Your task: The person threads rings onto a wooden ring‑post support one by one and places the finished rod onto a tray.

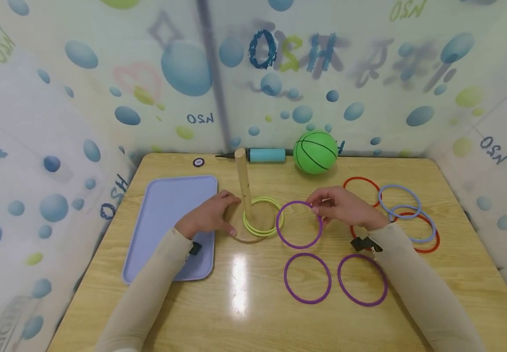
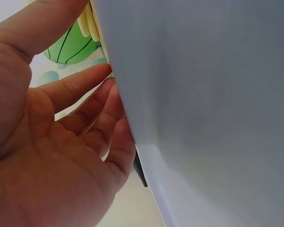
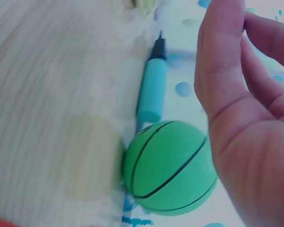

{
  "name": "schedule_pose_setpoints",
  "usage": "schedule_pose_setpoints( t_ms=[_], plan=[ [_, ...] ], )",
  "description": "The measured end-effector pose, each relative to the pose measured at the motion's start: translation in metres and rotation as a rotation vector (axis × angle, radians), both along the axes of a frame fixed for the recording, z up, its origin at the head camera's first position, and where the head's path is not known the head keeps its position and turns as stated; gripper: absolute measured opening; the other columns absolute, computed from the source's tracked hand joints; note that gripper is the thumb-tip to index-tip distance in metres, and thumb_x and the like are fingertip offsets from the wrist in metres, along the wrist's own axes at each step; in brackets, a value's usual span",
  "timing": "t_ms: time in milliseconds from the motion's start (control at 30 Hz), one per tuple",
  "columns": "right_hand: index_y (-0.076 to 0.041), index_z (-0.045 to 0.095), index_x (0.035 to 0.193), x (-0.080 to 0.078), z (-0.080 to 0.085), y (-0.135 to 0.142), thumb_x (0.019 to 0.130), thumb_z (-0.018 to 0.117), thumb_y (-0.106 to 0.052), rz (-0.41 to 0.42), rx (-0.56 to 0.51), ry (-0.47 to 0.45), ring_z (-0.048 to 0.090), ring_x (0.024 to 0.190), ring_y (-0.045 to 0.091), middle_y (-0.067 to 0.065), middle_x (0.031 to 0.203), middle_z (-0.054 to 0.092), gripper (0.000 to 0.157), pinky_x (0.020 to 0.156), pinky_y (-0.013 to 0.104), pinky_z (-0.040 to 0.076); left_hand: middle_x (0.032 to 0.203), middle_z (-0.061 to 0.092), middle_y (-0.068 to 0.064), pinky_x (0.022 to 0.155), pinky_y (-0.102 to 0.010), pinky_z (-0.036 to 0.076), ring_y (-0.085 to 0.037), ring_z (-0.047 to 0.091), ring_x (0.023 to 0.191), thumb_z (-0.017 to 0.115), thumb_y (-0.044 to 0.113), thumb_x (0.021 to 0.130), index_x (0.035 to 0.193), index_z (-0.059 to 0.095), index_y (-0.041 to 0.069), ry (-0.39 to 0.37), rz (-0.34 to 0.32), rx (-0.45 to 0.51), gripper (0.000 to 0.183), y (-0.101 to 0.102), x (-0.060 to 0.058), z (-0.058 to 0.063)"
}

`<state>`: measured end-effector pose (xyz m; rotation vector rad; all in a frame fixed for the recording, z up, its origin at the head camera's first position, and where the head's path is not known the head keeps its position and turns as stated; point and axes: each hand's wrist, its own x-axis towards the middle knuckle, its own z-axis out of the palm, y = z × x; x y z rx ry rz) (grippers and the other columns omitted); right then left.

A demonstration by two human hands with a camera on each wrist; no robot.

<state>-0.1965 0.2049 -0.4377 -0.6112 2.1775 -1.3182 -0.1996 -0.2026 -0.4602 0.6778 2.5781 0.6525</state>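
A wooden peg [image 1: 243, 181] stands upright on a round wooden base [image 1: 262, 217]. Two yellow-green rings [image 1: 264, 198] lie round the peg, loosely stacked on the base. My left hand [image 1: 211, 213] touches the base's left side, thumb toward the front and fingers toward the back. Just right of the base, my right hand [image 1: 343, 208] pinches a purple ring [image 1: 277, 227] at its upper right edge. In the right wrist view that ring is out of sight. Nearer me lie a second purple ring [image 1: 308, 301] and a third purple ring [image 1: 369, 305].
A lilac tray [image 1: 176, 195] lies at left, under my left forearm. Overlapping red rings [image 1: 361, 178] and blue rings [image 1: 420, 200] lie at right by my right wrist. Along the back wall are a green ball [image 1: 316, 152], a blue pump [image 1: 267, 155] and a small round disc [image 1: 198, 162].
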Motion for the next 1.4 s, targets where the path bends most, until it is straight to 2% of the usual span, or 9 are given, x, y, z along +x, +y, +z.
schedule_pose_setpoints(
  t_ms=[233,433,600,700,767,933,1200,1400],
  plan=[
    [-0.008,0.069,0.129,0.007,0.02,-0.008,0.106,0.066,-0.015,-0.026,-0.082,-0.005,0.075,0.084,0.027,0.024,0.108,0.064,0.024,0.077,0.047,0.066,0.153,0.048,-0.016,0.117,-0.049,0.045,-0.032,0.052,0.134,0.096,0.032,0.077,0.157,0.048,0.004,0.003,-0.004,-0.005,0.098,0.001,-0.001,0.0],
    [-0.005,0.067,0.13,0.015,0.043,-0.017,0.106,0.065,-0.014,-0.057,-0.16,0.018,0.075,0.089,0.035,0.021,0.108,0.067,0.025,0.078,0.046,0.066,0.153,0.048,-0.016,0.117,-0.048,0.045,-0.032,0.052,0.134,0.096,0.032,0.077,0.157,0.048,0.003,0.004,-0.012,-0.007,0.098,0.003,0.0,0.002],
    [-0.004,0.065,0.13,0.025,0.067,-0.023,0.106,0.066,-0.016,-0.118,-0.21,0.055,0.075,0.089,0.027,0.016,0.107,0.068,0.027,0.079,0.044,0.066,0.152,0.048,-0.017,0.117,-0.049,0.045,-0.032,0.052,0.133,0.096,0.031,0.078,0.157,0.048,0.003,0.0,-0.017,-0.007,0.097,0.004,0.0,0.003],
    [-0.004,0.065,0.131,0.028,0.082,-0.029,0.106,0.066,-0.016,-0.151,-0.255,0.062,0.074,0.089,0.023,0.019,0.107,0.068,0.028,0.08,0.044,0.066,0.153,0.048,-0.017,0.117,-0.049,0.044,-0.033,0.052,0.134,0.096,0.032,0.078,0.157,0.048,0.003,0.002,-0.02,-0.013,0.096,0.005,0.0,0.003],
    [-0.003,0.065,0.131,0.028,0.092,-0.035,0.106,0.066,-0.015,-0.167,-0.287,0.068,0.074,0.09,0.023,0.021,0.107,0.068,0.028,0.081,0.044,0.066,0.152,0.048,-0.017,0.117,-0.049,0.044,-0.033,0.052,0.134,0.096,0.032,0.079,0.157,0.048,0.003,0.007,-0.022,-0.018,0.096,0.005,0.001,0.003],
    [-0.005,0.065,0.13,0.025,0.111,-0.05,0.106,0.066,-0.016,-0.213,-0.364,0.084,0.075,0.092,0.025,0.014,0.109,0.067,0.027,0.083,0.044,0.066,0.153,0.048,-0.018,0.12,-0.05,0.042,-0.035,0.05,0.138,0.095,0.034,0.079,0.157,0.048,0.002,0.022,-0.037,-0.024,0.096,0.005,0.001,0.001],
    [-0.007,0.063,0.132,0.011,0.122,-0.08,0.105,0.068,-0.014,-0.223,-0.492,0.073,0.077,0.091,0.026,0.011,0.105,0.065,0.029,0.083,0.043,0.065,0.154,0.047,-0.017,0.121,-0.049,0.041,-0.034,0.049,0.139,0.095,0.033,0.08,0.158,0.048,0.004,0.013,-0.022,-0.037,0.096,0.003,0.0,0.0],
    [-0.004,0.061,0.134,-0.002,0.113,-0.098,0.106,0.065,-0.011,-0.22,-0.489,0.037,0.077,0.091,0.025,0.01,0.1,0.064,0.029,0.084,0.043,0.065,0.153,0.048,-0.016,0.12,-0.048,0.042,-0.032,0.051,0.137,0.095,0.034,0.079,0.157,0.048,0.004,0.02,-0.018,-0.036,0.096,0.001,0.0,0.001]
  ],
)
